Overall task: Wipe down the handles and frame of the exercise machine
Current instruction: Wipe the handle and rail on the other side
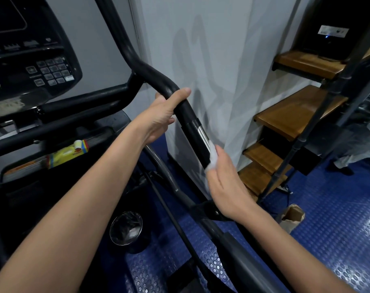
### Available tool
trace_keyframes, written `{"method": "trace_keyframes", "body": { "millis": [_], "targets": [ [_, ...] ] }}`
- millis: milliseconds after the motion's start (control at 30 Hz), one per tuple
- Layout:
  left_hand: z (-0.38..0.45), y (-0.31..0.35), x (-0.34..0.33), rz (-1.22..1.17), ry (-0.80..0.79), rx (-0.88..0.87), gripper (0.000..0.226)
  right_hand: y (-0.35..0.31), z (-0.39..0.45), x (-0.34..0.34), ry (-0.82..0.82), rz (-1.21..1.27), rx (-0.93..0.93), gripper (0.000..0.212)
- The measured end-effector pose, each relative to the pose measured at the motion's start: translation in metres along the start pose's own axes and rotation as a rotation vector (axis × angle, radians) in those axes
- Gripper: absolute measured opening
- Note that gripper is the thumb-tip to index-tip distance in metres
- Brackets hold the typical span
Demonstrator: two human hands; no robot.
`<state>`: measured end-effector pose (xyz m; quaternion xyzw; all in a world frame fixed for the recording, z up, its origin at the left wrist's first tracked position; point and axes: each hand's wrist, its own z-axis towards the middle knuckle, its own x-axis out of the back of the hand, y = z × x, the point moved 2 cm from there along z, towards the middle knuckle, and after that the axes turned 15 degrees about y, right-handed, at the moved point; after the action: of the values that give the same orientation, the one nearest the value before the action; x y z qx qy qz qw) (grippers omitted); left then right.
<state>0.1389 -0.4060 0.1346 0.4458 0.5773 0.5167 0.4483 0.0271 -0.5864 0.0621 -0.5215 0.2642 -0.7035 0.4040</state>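
bare left hand curled round smooth black tubular handle, right hand pinching crumpled white wipe

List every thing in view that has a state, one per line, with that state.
left hand: grips the black handle, thumb over the top.
right hand: holds the white wipe, pressing it on the handle's lower end.
console: screen dark.
bin: open on the floor, lined with clear plastic.
yellow packet: lying in the machine's tray.
paper bag: open-topped, standing on the floor.
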Motion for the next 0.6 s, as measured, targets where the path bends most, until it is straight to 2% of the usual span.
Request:
{"method": "trace_keyframes", "body": {
  "millis": [67, 167, 300, 400, 600],
  "targets": [
    [0.001, 0.001, 0.0, 0.014, 0.001, 0.003, 0.101, -0.014, 0.018, -0.009, 0.021, -0.078, 0.088, 0.052],
    [0.001, 0.0, 0.001, 0.026, 0.0, -0.002, 0.103, -0.035, 0.041, -0.017, 0.064, -0.143, 0.142, 0.06],
    [0.002, 0.001, 0.002, 0.053, 0.0, -0.001, 0.104, -0.044, 0.049, -0.022, 0.188, -0.066, 0.069, 0.068],
    [0.002, 0.0, 0.003, 0.073, 0.018, -0.002, 0.102, -0.029, 0.032, -0.023, 0.249, -0.137, 0.083, 0.065],
    [0.001, -0.002, 0.002, 0.079, 0.013, 0.006, 0.105, 0.023, -0.033, -0.009, 0.226, -0.273, 0.084, 0.063]
  ]
}}
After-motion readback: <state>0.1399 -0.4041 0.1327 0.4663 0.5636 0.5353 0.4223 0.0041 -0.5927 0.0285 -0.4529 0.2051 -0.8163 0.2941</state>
